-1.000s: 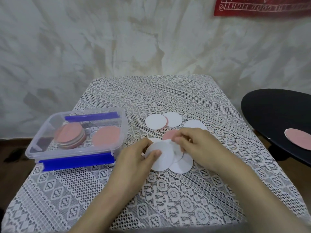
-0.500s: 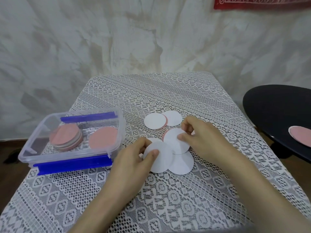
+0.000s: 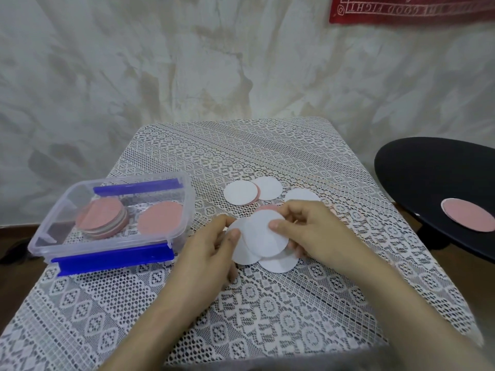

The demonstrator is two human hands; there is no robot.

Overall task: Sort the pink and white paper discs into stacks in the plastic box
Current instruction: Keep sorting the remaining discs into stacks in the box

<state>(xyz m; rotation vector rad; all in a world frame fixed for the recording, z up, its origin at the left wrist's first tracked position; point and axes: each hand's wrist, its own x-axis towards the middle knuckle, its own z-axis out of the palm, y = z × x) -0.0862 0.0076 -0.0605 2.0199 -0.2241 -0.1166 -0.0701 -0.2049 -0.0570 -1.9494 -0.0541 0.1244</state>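
**Two white discs pinched over the lace cloth**

A lace-covered table (image 3: 241,156) is seen from above, with a black round surface (image 3: 428,167) beside it on the right. A plastic box (image 3: 53,204) is set on the table's left side. A pink-topped stack (image 3: 101,218) and a single pink disc (image 3: 160,218) are held inside it. One white disc (image 3: 265,234) is pinched by the right hand (image 3: 316,231). It overlaps a second white disc (image 3: 239,250), pinched by the left hand (image 3: 206,253). Loose discs (image 3: 239,192) are scattered just behind the hands. A lone pink disc (image 3: 467,214) is seen on the black surface.
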